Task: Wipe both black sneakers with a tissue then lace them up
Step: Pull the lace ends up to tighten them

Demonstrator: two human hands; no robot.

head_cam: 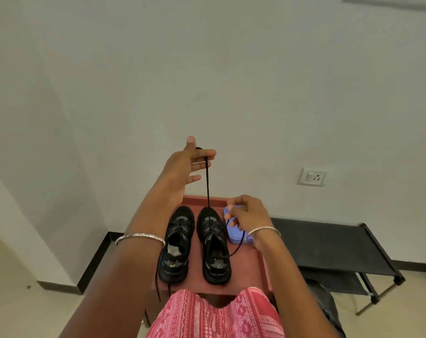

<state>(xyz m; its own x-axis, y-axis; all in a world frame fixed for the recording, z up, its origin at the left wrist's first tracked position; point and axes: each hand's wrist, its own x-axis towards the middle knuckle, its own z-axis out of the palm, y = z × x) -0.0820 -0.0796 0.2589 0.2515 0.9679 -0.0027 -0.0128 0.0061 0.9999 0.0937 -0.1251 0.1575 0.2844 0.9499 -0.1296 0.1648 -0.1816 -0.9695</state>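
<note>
Left grip (185,167) pinches the lace (208,191) taut, straight above the right sneaker (215,245); right grip (248,215), nearer the eyelets, pinches its other end.

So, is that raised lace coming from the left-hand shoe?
No, the lace held up by the left hand runs down into the right sneaker.

White wall (207,69) fills the upper view, a socket plate (313,177) at three o'clock. A reddish-brown table (249,262) stands at six, a black fabric bench (329,240) at four. Cream floor (16,276) and black skirting (95,262) lie at eight; the floor may be tiled. Light is soft, even.
</note>
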